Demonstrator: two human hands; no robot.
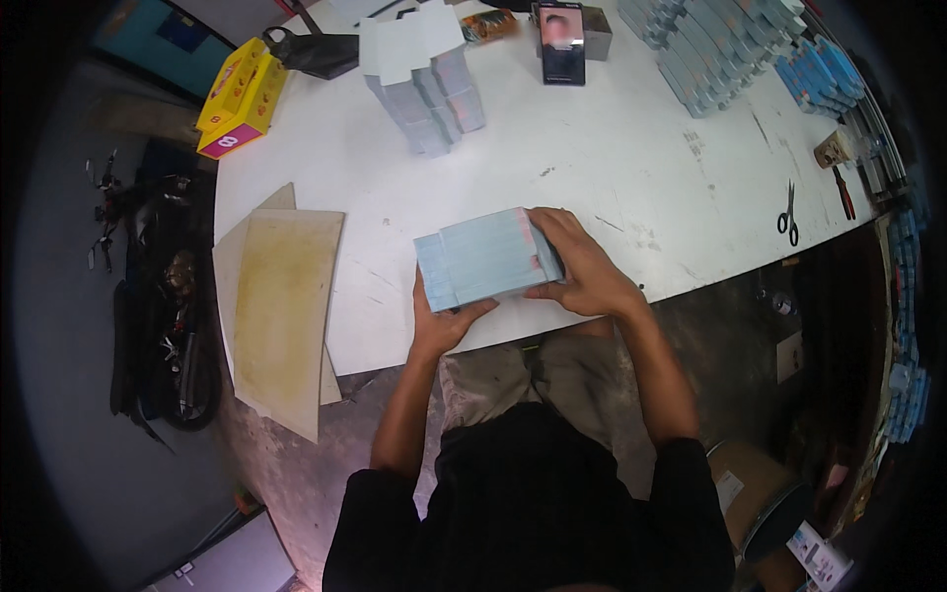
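Left hand (440, 328), right hand (590, 276): fingers (558, 221) holding opposite ends of blue stack (481, 259), near front edge of surface (612, 143). Scissors (790, 205) well right.

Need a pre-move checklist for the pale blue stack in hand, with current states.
1. Left hand on the pale blue stack: ok, at its left end.
2. Right hand on the stack: ok, at its right end.
3. Stack edges flush: not ok, a step shows near the left end.
4. Stack's underside resting on the white table: cannot tell from this view.
5. Scissors away from the stack: ok, well off to the right.
6. Tan boards fully on the table: not ok, they overhang the near edge.
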